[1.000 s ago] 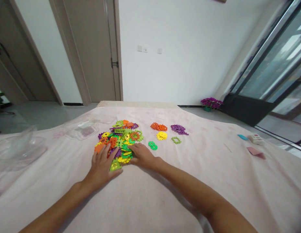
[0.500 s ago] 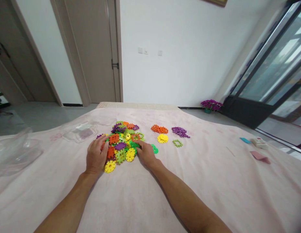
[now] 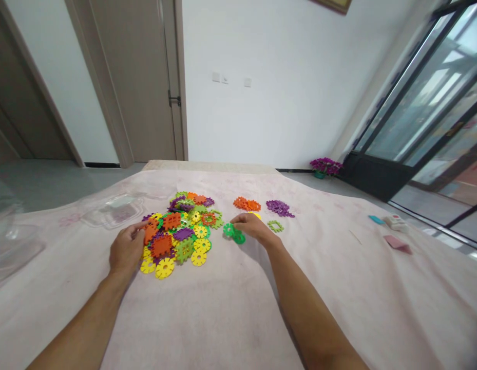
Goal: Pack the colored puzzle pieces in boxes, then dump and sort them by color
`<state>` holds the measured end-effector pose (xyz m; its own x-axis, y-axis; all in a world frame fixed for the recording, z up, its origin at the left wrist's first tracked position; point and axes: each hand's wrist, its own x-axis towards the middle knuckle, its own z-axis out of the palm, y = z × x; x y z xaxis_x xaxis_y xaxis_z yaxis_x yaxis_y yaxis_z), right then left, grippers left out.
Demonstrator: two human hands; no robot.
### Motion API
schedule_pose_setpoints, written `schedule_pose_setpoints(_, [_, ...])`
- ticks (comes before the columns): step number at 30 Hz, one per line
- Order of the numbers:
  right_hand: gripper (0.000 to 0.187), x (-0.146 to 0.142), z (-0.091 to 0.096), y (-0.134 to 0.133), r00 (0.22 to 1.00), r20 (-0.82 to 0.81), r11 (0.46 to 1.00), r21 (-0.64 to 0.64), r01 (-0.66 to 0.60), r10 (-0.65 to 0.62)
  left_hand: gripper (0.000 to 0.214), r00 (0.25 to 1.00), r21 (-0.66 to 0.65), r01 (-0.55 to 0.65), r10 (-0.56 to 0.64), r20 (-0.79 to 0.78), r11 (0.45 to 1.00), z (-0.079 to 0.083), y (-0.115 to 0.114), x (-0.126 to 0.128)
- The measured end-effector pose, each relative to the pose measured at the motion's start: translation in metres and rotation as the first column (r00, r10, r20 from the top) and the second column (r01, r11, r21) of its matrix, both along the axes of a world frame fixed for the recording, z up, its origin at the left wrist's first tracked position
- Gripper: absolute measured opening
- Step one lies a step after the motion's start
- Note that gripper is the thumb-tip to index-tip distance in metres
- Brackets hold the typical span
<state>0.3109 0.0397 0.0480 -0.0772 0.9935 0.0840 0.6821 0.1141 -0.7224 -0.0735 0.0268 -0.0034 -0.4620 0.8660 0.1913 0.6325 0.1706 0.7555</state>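
Observation:
A mixed heap of plastic interlocking building pieces [image 3: 183,234] in orange, yellow, green and purple lies on the pink cloth. My left hand [image 3: 126,248] is at the heap's left side, thumb and fingers closed on the edge of an orange square building piece [image 3: 150,232]. To the right of the heap, my right hand [image 3: 254,226] pinches a green disc-shaped building piece [image 3: 228,230]. Just under it lies another green disc [image 3: 239,237]. My right hand partly hides a small yellow pile [image 3: 255,214] behind it.
Beyond my right hand are an orange pile [image 3: 246,204], a purple pile [image 3: 280,207] and a light green square frame piece [image 3: 275,226]. Clear plastic packaging [image 3: 117,208] lies at the left. Far right are a blue item [image 3: 376,220], a white box [image 3: 394,222] and a pink cloth piece [image 3: 397,244].
My right hand has left the heap and moved right with a green disc, over the green disc lying there. My left hand has shifted left and now grips an orange piece. The view has turned slightly.

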Motion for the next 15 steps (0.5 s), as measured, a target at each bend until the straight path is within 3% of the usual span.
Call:
schedule_pose_setpoints(3, [0.023, 0.001, 0.006, -0.003, 0.991, 0.108, 0.993, 0.096, 0.065, -0.076, 0.042, 0.999, -0.012, 0.030, -0.030, -0.032, 0.999, -0.003, 0.003, -0.002])
schedule_pose_setpoints(6, [0.020, -0.021, 0.010, -0.012, 0.990, 0.101, 0.992, 0.067, -0.107, 0.100, 0.046, 0.992, -0.011, 0.092, -0.093, -0.085, 0.996, -0.006, 0.006, -0.004])
schedule_pose_setpoints(9, [0.023, -0.049, 0.009, -0.024, 0.952, 0.128, 0.956, 0.064, -0.288, 0.278, 0.047, 0.991, 0.022, 0.102, -0.100, -0.088, 0.994, -0.008, 0.010, -0.007])
schedule_pose_setpoints(15, [0.015, -0.075, -0.001, -0.038, 0.880, 0.319, 0.921, 0.048, -0.386, 0.352, 0.045, 0.987, 0.023, 0.102, -0.099, -0.125, 0.994, -0.012, 0.018, -0.011])
